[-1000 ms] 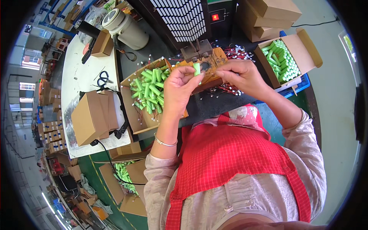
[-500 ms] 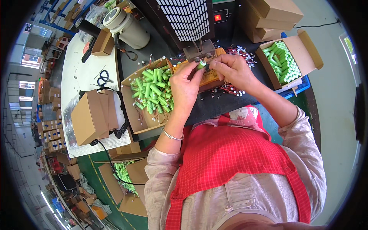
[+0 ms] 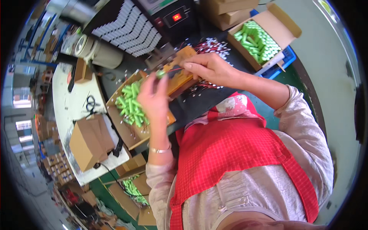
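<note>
My left hand point(image 3: 153, 97), blurred by motion, grips a green battery cell point(image 3: 161, 73) between thumb and fingers, its end turned up. A thin red wire point(image 3: 175, 70) runs from beside the cell to my right hand point(image 3: 214, 69), whose thumb and forefinger pinch it. Both hands are over an orange block point(image 3: 178, 81) in front of a black machine's metal head point(image 3: 163, 55). Left of my left hand, an open cardboard box point(image 3: 132, 141) holds many green cells point(image 3: 130, 103) with wires. Loose wires with white connectors point(image 3: 212, 46) lie beyond my right hand.
The machine has a patterned panel point(image 3: 128, 32) and a lit red switch point(image 3: 176, 17). At right, a cardboard box point(image 3: 286, 23) of green cells stands by a blue tray point(image 3: 288, 59). Left are a jug point(image 3: 105, 53), scissors point(image 3: 91, 103) and cartons point(image 3: 90, 140).
The view has turned and shifted. My hands have drawn apart, the left one away from the machine head with the cell, and the red wire now shows stretched between them.
</note>
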A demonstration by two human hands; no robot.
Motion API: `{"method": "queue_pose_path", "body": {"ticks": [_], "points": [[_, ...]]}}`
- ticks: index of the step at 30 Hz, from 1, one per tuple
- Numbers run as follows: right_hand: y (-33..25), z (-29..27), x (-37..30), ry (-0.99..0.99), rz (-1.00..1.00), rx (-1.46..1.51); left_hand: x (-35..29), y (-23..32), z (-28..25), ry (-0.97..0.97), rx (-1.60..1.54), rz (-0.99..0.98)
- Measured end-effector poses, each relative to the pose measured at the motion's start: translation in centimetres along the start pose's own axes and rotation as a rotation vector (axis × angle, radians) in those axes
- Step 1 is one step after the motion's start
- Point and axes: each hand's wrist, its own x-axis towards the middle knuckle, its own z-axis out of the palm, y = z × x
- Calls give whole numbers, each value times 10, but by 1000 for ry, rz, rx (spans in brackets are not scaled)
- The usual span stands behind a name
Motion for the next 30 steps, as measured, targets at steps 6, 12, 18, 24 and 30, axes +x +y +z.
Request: {"method": "queue_pose_path", "body": {"ticks": [6, 12, 18, 24, 30], "points": [[36, -112, -38, 190, -182, -814, -21, 21, -56, 204, 393, 224], [38, -167, -57, -222, 280, -1046, -56, 43, -33, 11, 287, 306], [52, -167, -38, -332, 383, -1193, -51, 168, 6, -726, 392, 883], [72, -192, -46, -330, 395, -1007, -93, 240, 35, -846, 436, 257], [68, -186, -34, -401, 334, -1055, -82, 242, 33, -877, 625, 776]]}}
